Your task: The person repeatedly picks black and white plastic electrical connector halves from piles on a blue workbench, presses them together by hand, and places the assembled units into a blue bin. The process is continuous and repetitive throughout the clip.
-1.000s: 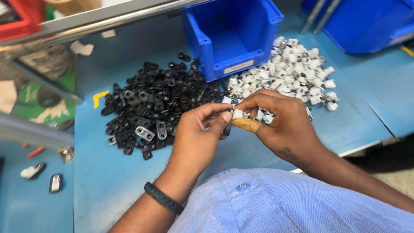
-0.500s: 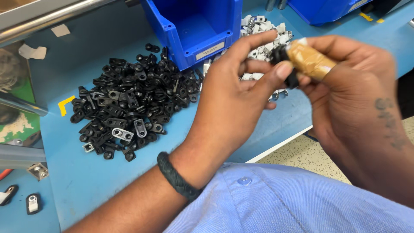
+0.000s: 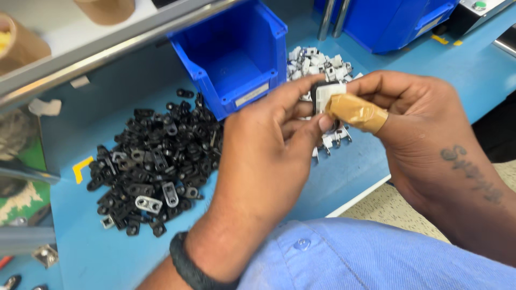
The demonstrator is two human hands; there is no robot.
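Both hands closed on one small white part w/ a black piece behind it, held just in front of the blue bin: left hand pinches, right hand presses w/ taped thumb. Looks like mid press-fit; next move prob needs a squarer push

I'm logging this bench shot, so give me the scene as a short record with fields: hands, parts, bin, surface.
left hand: pinching a small white part with a black piece behind it
right hand: holding the same part, thumb wrapped in tan tape
black parts: loose pile, left of the hands
white parts: pile behind the hands
bin: blue, looks empty
table: blue
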